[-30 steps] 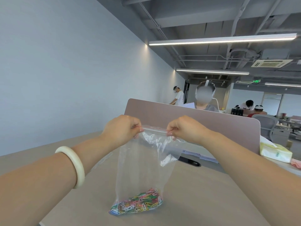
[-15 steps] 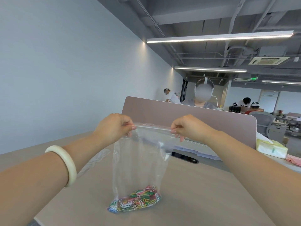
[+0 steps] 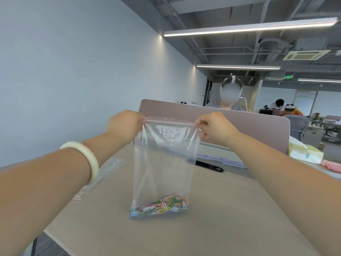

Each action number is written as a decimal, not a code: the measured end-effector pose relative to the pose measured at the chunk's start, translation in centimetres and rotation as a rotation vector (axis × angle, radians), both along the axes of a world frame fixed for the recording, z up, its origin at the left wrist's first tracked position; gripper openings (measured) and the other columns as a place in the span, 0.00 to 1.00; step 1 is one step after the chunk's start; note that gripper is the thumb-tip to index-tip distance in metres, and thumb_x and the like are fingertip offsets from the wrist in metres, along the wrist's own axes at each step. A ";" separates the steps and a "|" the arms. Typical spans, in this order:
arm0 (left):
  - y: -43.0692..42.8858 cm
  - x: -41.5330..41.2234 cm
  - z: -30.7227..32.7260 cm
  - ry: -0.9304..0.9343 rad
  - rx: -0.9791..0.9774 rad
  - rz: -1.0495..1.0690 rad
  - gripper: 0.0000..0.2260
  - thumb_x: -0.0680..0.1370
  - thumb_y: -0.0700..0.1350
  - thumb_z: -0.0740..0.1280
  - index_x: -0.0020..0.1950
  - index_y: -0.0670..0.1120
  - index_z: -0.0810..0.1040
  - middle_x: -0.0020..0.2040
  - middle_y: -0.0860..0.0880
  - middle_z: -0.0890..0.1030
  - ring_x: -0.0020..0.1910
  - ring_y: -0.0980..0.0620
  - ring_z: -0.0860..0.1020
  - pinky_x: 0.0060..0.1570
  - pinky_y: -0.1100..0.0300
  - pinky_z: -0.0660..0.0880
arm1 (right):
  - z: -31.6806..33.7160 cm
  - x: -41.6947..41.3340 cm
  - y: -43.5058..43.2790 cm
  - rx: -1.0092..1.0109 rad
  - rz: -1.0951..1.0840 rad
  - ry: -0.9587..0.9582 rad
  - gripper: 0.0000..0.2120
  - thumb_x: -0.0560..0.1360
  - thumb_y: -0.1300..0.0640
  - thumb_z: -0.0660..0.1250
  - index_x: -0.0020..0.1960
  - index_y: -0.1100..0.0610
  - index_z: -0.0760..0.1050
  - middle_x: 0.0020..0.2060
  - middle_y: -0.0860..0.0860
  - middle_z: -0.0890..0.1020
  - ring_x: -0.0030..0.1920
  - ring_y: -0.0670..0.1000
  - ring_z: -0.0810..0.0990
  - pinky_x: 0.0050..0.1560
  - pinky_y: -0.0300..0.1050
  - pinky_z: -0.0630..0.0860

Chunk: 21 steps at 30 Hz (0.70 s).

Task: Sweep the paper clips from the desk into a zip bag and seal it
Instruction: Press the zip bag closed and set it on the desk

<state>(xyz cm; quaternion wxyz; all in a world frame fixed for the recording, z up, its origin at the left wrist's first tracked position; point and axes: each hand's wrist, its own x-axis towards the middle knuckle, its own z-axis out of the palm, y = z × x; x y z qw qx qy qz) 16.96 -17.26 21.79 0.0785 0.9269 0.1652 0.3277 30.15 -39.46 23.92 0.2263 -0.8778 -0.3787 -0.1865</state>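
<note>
The left hand [image 3: 125, 124] pinches one top corner of the zip bag [image 3: 164, 163] and the right hand [image 3: 215, 126] pinches the other, the zip strip [image 3: 170, 120] taut between them. The bag hangs below both hands, the paper clips [image 3: 160, 206] heaped at its bottom, which seems to rest on the desk [image 3: 230, 218]. Whether the strip is closed I cannot tell; best, I judge, to anchor one corner and press along it toward the other hand.

Clear plastic zip bag [image 3: 162, 163] — multicoloured paper clips [image 3: 160, 206] inside: green, pink, yellow, white, blue. Pale beige desk top [image 3: 230, 209], cream-white bangle [image 3: 86, 154] — mauve divider panel [image 3: 258, 124] behind.
</note>
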 end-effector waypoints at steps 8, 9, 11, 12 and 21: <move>-1.3 4.4 -0.2 0.003 -0.246 -0.079 0.19 0.78 0.37 0.54 0.65 0.49 0.75 0.67 0.44 0.75 0.61 0.39 0.76 0.59 0.48 0.74 | 0.2 1.6 -1.6 0.069 -0.124 -0.022 0.18 0.72 0.69 0.53 0.55 0.60 0.77 0.41 0.56 0.81 0.41 0.55 0.81 0.51 0.50 0.78; -1.2 4.5 -1.2 0.048 -0.271 -0.093 0.21 0.78 0.36 0.53 0.68 0.49 0.72 0.69 0.45 0.73 0.63 0.39 0.75 0.61 0.47 0.73 | -0.5 1.6 -1.9 0.070 -0.143 -0.001 0.18 0.73 0.68 0.53 0.56 0.60 0.76 0.45 0.57 0.81 0.43 0.56 0.81 0.52 0.50 0.78; -0.8 4.5 -2.8 0.076 -0.275 -0.111 0.22 0.78 0.35 0.53 0.70 0.48 0.71 0.69 0.44 0.73 0.64 0.41 0.74 0.62 0.47 0.72 | -1.7 1.3 -2.3 0.087 -0.153 0.026 0.18 0.75 0.66 0.53 0.59 0.58 0.75 0.52 0.58 0.81 0.47 0.58 0.81 0.52 0.50 0.78; -0.6 4.1 -3.1 0.072 -0.267 -0.119 0.21 0.78 0.36 0.53 0.69 0.47 0.71 0.67 0.42 0.75 0.63 0.41 0.74 0.61 0.48 0.73 | -2.0 1.0 -2.3 0.079 -0.145 0.034 0.17 0.75 0.65 0.53 0.60 0.57 0.74 0.55 0.58 0.80 0.48 0.58 0.81 0.51 0.49 0.78; 2.6 -2.0 -2.9 0.076 -0.378 -0.098 0.21 0.80 0.45 0.58 0.73 0.49 0.65 0.72 0.46 0.70 0.68 0.45 0.70 0.67 0.55 0.67 | -2.3 -4.6 4.2 0.018 0.145 0.091 0.13 0.75 0.62 0.60 0.59 0.56 0.75 0.54 0.52 0.80 0.51 0.51 0.79 0.51 0.41 0.73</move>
